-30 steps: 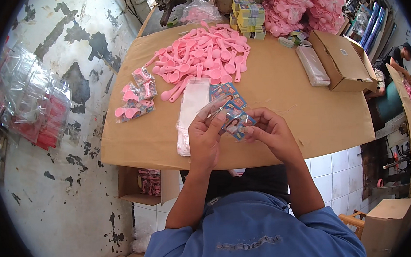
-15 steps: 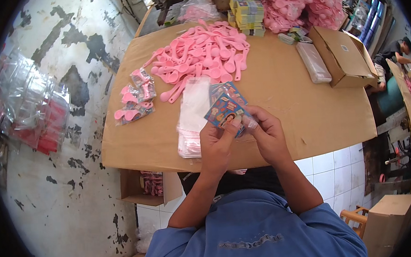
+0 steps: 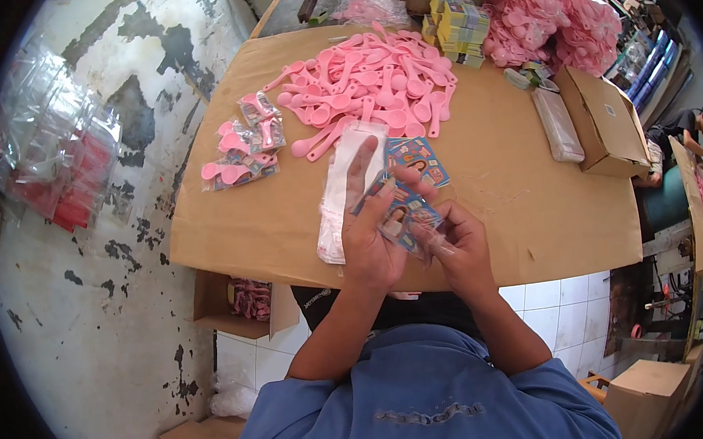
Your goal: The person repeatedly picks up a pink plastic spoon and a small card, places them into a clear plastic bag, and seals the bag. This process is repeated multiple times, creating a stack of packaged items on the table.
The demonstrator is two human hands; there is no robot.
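My left hand (image 3: 375,238) grips a blue printed card (image 3: 398,215), with the thumb across its front and fingers behind. My right hand (image 3: 462,249) is closed at the card's lower right corner, where clear plastic film shows between the fingers. The film looks like a small bag around or against the card; how far it covers it I cannot tell. Just beyond my hands lies a pile of similar blue cards (image 3: 422,157). Left of it rests a stack of clear flat plastic bags (image 3: 338,190), partly behind my left hand.
A large heap of pink plastic spoons (image 3: 375,81) covers the far middle of the table (image 3: 528,209). Bagged spoons with cards (image 3: 243,150) lie at left. Yellow bundles (image 3: 459,26), bulging spoon bags (image 3: 548,18) and a cardboard box (image 3: 599,124) stand behind. Another person (image 3: 684,131) sits far right.
The card has come down off the pile toward me and now shows with clear plastic at its lower corner. My left fingers have opened out and wrapped behind it. The head view has shifted slightly.
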